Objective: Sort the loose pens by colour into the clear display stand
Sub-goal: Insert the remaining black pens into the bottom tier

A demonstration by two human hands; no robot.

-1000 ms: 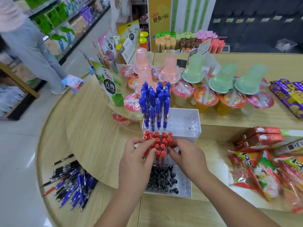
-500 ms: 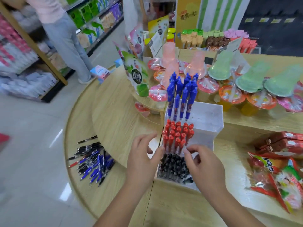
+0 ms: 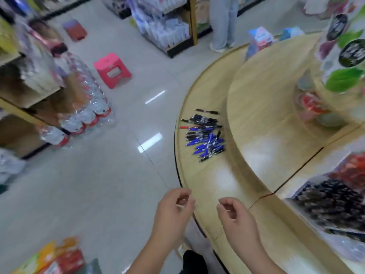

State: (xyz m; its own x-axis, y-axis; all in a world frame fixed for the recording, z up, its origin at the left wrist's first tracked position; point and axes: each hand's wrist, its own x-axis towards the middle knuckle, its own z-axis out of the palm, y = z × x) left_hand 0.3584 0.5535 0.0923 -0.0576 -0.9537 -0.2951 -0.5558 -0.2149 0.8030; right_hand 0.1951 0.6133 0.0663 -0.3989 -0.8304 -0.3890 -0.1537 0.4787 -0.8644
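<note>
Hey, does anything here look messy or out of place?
Yes. The pens lie in a jumbled heap on the lower ledge, close to its rim. Blue and black are mixed, with a red pen at the heap's outer edge.

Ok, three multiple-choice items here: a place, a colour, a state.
1. The loose blue and black pens lie: A on the floor; B on the lower tier of the round wooden table; C in a hand.
2. The small plastic stool on the floor is: A pink; B green; C white.
3. The left hand and right hand hold: A pens; B a bag; C nothing.
B: the pens rest on that tier. A: its seat is pink. C: fingers loosely curled, empty.
</note>
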